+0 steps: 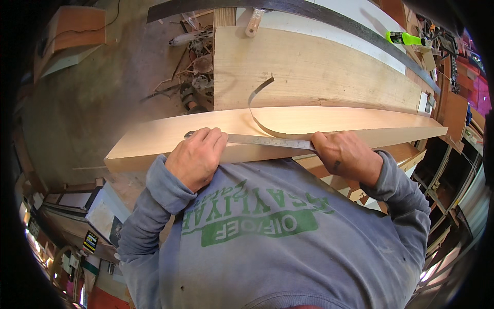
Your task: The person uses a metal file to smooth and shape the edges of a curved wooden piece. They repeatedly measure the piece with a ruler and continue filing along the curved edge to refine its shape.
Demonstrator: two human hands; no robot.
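Note:
A long pale wood-faced board [177, 130] lies across in front of my body, its near edge toward me. A flat steel ruler [270, 141] runs along that edge, with faint markings on its face. My left hand [198, 157] is closed over the ruler's left part; a dark end pokes out past the fingers. My right hand [343, 154] grips the ruler's right end, thumb and fingers wrapped round it. From the edge just beyond the ruler, a thin strip of edge banding [256, 92] curls up and away over the board's top, its free end in the air.
Behind the board lies a wider wooden panel [309, 72] on the bench. A wooden-handled tool [253, 23] and a bright green bottle [405, 38] sit farther back. Scraps and tools [198, 67] lie to the panel's left. A cabinet box [77, 28] stands at far left.

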